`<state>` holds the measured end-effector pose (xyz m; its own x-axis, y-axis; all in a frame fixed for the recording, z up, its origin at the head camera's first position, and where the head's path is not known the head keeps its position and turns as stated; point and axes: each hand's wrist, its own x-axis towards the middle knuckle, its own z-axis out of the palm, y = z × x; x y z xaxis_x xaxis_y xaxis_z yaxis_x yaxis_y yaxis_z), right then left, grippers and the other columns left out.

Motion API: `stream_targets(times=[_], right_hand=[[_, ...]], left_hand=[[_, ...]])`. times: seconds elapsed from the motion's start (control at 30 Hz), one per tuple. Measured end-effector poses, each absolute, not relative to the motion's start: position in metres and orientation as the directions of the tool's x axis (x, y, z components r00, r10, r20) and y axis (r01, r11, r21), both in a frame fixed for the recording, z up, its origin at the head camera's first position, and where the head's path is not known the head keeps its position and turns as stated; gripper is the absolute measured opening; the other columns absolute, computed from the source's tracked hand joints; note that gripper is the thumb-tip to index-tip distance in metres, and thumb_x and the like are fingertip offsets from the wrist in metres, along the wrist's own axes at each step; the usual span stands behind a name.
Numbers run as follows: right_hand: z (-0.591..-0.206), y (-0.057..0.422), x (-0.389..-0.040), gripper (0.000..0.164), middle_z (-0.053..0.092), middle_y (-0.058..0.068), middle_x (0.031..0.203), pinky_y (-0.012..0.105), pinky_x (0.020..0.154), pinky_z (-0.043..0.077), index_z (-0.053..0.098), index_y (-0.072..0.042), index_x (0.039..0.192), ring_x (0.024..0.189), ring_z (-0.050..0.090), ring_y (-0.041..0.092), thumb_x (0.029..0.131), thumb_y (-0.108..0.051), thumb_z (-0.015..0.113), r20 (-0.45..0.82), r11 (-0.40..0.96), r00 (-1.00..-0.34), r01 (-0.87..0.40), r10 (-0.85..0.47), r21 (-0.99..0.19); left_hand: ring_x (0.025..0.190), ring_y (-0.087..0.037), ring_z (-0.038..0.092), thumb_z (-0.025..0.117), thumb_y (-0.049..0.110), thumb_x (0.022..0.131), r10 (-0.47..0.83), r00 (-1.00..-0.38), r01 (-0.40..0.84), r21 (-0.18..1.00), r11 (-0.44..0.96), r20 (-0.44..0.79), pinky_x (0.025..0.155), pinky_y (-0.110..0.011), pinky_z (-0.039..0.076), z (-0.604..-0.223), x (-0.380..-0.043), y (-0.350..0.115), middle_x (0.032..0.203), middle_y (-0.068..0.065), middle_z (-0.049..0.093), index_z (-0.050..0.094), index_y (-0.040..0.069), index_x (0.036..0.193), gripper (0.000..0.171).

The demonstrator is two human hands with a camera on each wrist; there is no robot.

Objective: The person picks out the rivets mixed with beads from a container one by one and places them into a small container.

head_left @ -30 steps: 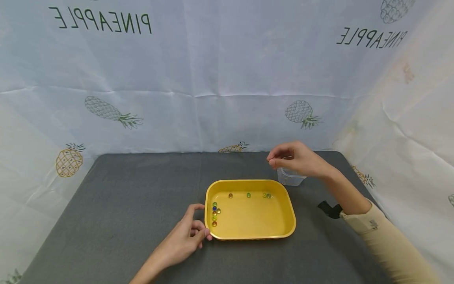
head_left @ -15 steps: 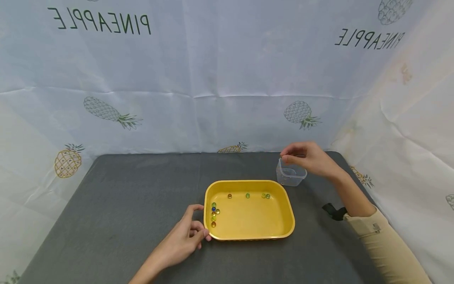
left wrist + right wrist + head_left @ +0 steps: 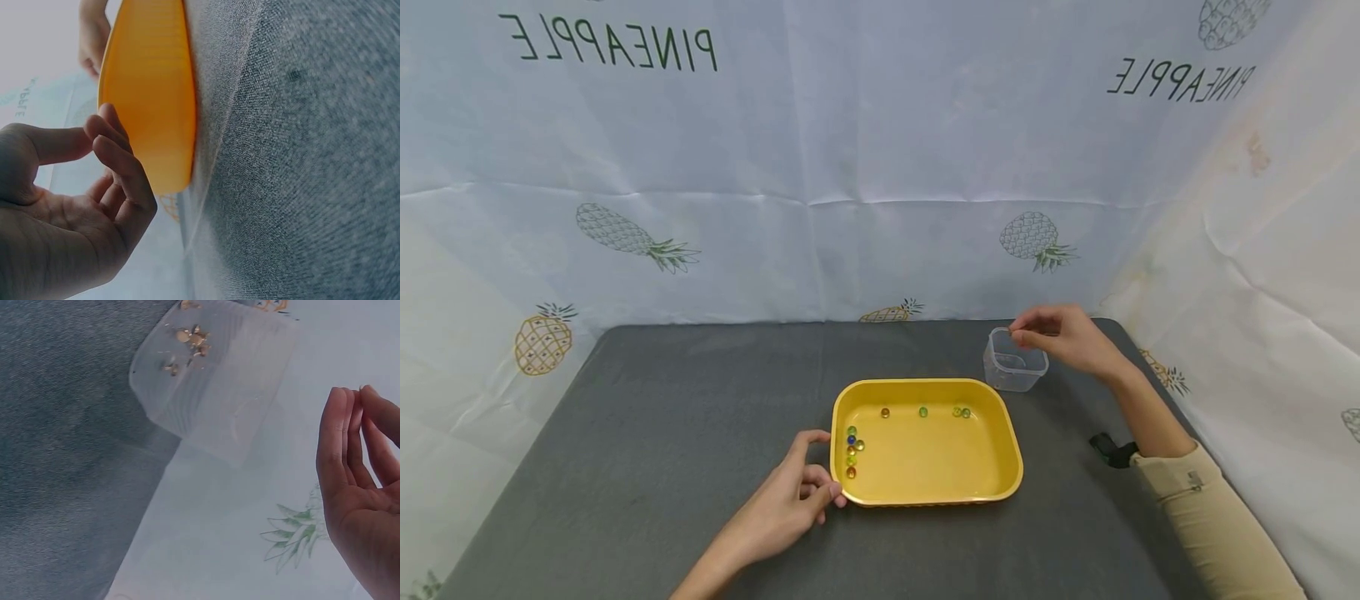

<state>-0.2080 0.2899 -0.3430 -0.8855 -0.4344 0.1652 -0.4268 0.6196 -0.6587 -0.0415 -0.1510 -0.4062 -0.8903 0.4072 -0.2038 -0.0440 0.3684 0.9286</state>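
Note:
My left hand (image 3: 784,510) holds the left side of a yellow tray (image 3: 925,498), with its thumb at the near left corner and its index finger stretched up along the rim. Green, amber, yellow and blue glass marbles (image 3: 852,451) lie in the tray, several at the left wall and several at the far wall. Over a clear plastic box (image 3: 1011,382), my right hand (image 3: 1071,339) pinches a tiny brass-coloured thing (image 3: 1011,332) between fingertips, which mostly hide it. Several brass thumbtacks (image 3: 195,340) show through the box in the right wrist view.
A dark grey cloth (image 3: 715,400) covers the table. White pineapple-print sheets (image 3: 820,108) stand behind and at both sides. The clear box is just beyond the tray's far right corner, near the table's back edge. A black strap (image 3: 1112,451) hangs at the right sleeve.
My right hand has moved right, from left of the clear box to above its opening, still pinching the tiny thing. The left hand and the marbles keep their places.

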Motion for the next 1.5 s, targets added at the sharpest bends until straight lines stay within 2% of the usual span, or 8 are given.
stream_targets(times=[0.23,0.5,0.7,1.13,1.5], right_hand=[[-0.351,0.297,-0.209,0.013,0.076,0.021,0.108,0.02,0.08,0.058,0.076,-0.004,0.116,0.087,0.071,0.005,0.104,-0.005,0.071,0.153,0.627,-0.896,-0.405,-0.417,-0.665],[-0.36,0.304,-0.209,0.015,0.078,0.024,0.111,0.022,0.08,0.06,0.077,-0.001,0.117,0.092,0.076,0.015,0.104,-0.005,0.071,0.139,0.654,-0.906,-0.389,-0.4,-0.649],[-0.367,0.304,-0.21,0.016,0.079,0.019,0.11,0.018,0.08,0.058,0.077,0.001,0.117,0.093,0.076,0.016,0.104,-0.006,0.072,0.14,0.714,-0.917,-0.38,-0.374,-0.588],[-0.369,0.303,-0.202,0.015,0.08,0.017,0.11,0.013,0.081,0.056,0.077,-0.002,0.117,0.094,0.076,0.009,0.103,-0.006,0.073,0.155,0.734,-0.929,-0.362,-0.337,-0.575],[-0.359,0.296,-0.188,0.017,0.081,0.015,0.108,0.01,0.082,0.055,0.077,-0.001,0.117,0.092,0.075,0.001,0.102,-0.008,0.075,0.191,0.731,-0.931,-0.363,-0.311,-0.578]], left_hand=[[0.071,-0.016,0.064,0.062,0.01,0.11,0.409,-0.889,-0.045,0.929,0.369,-0.205,0.065,-0.027,0.053,-0.405,-0.042,-0.151,0.096,-0.009,0.076,0.025,0.001,0.159,0.061],[0.071,-0.015,0.064,0.062,0.01,0.111,0.416,-0.887,-0.04,0.931,0.364,-0.201,0.065,-0.027,0.053,-0.406,-0.042,-0.152,0.097,-0.01,0.076,0.025,0.001,0.159,0.061],[0.071,-0.015,0.064,0.062,0.011,0.111,0.418,-0.886,-0.037,0.931,0.364,-0.199,0.065,-0.028,0.053,-0.406,-0.041,-0.153,0.096,-0.008,0.076,0.026,0.001,0.159,0.061],[0.072,-0.014,0.065,0.062,0.012,0.111,0.433,-0.88,-0.03,0.934,0.356,-0.194,0.066,-0.027,0.054,-0.407,-0.043,-0.153,0.097,-0.011,0.076,0.026,0.001,0.158,0.061],[0.074,-0.02,0.067,0.066,0.013,0.109,0.413,-0.885,-0.053,0.928,0.369,-0.215,0.068,-0.028,0.055,-0.407,-0.047,-0.16,0.096,-0.012,0.076,0.031,0.002,0.157,0.06]])
